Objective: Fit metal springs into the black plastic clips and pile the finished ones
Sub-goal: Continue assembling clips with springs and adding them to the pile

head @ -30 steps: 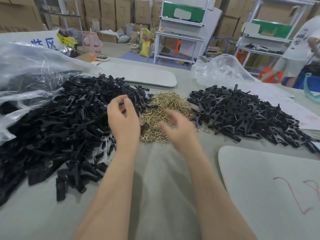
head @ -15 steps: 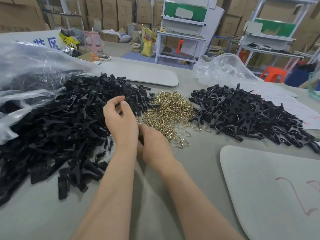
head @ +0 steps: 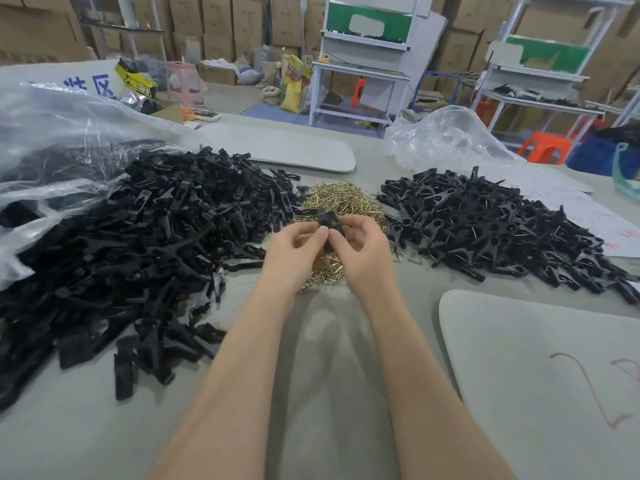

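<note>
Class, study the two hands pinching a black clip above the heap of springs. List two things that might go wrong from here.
The clip, pinched between left hand and right hand, might slip and drop into the springs below.
Loose springs beside the finished pile might get swept into it.

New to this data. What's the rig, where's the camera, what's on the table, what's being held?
No machine: a person works bare-handed. The view comes from one wide-angle camera on their head, looking forward and down, so both forearms enter from the bottom. On the grey table lie three heaps: loose black clip parts on the left, brass-coloured springs in the middle, and clips with wire showing, apparently finished, on the right. A clear plastic bag sits far left. The left hand and right hand both pinch one black clip above the springs; whether a spring is in it I cannot tell.
</note>
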Motion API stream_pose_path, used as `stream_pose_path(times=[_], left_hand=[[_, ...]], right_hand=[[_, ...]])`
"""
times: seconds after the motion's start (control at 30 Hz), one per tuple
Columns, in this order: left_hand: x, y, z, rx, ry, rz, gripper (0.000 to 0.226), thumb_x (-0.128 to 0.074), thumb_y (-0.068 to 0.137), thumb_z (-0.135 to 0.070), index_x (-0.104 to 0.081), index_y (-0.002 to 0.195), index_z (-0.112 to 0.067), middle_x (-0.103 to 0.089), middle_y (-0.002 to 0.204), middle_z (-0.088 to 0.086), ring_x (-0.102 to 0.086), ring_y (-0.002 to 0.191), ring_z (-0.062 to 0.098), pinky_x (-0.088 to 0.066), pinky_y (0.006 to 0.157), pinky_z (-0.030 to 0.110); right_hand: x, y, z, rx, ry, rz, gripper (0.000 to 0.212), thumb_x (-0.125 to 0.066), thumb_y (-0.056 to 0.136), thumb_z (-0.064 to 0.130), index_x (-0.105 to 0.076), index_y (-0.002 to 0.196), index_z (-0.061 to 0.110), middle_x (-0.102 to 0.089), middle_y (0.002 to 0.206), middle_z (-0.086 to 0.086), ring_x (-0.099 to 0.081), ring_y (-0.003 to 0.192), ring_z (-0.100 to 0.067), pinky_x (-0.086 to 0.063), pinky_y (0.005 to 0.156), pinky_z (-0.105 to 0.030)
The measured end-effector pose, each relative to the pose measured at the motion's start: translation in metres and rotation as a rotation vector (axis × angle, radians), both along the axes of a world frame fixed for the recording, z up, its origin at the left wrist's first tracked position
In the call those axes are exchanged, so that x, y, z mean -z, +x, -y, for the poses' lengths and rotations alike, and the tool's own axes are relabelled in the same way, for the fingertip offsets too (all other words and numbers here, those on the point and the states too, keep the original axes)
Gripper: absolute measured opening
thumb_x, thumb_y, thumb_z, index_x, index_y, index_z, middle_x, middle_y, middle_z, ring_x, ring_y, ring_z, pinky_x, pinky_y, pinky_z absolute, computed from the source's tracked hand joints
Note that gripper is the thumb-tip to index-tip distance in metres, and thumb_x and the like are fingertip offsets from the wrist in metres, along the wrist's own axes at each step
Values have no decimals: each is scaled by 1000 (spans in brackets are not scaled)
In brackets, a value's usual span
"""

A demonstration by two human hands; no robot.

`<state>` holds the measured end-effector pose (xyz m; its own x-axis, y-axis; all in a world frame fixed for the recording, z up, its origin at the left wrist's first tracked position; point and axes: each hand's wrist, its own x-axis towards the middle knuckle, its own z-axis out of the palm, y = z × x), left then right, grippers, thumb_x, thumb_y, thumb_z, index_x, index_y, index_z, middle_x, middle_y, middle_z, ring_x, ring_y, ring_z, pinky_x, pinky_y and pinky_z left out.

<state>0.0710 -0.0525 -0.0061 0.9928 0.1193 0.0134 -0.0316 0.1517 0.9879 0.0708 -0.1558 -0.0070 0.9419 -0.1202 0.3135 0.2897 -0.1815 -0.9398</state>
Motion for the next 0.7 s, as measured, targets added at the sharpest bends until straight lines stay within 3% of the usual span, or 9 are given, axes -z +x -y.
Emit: stream_pose_path(times=[0.1,0.23,0.4,0.6,0.7], left_hand=[[2,2,-1,-20,-59,-43,12,-63,91,-14,-65,100,-7,-66,83,5,-62,73,12,-55,78,27],[3,3,-4,-94,-145,-69,4,-61,91,-9,-64,89,-10,-67,91,12,-65,81,19,-55,82,30],[5,6,-4,-121,-139,-76,9,-60,92,-10,-63,86,-15,-65,78,2,-64,62,5,-53,64,20],[7,5,-3,-110,-45,-17,12,-56,95,-18,-66,93,-13,-62,75,-3,-60,71,8,-55,72,23],[6,6,-4,-109,-56,-21,16,-56,95,-15,-67,100,-5,-63,74,1,-60,73,13,-55,79,28]], right_hand=[[1,-3,-3,2,-128,64,22,-61,88,6,-58,99,25,-70,88,1,-68,86,-15,-55,81,-37],[1,-4,-7,-23,-190,75,26,-61,89,9,-64,110,23,-67,93,12,-65,94,-7,-52,87,-29],[-2,-6,-5,-8,-130,56,17,-56,93,9,-65,103,19,-70,88,-2,-66,85,-16,-53,85,-40],[-3,-3,-4,-70,-120,-50,30,-59,92,11,-59,122,13,-68,100,-10,-66,95,-23,-52,92,-42],[-3,-2,-3,-144,-166,-49,25,-58,89,5,-68,107,18,-70,88,0,-65,86,-16,-53,89,-41]])
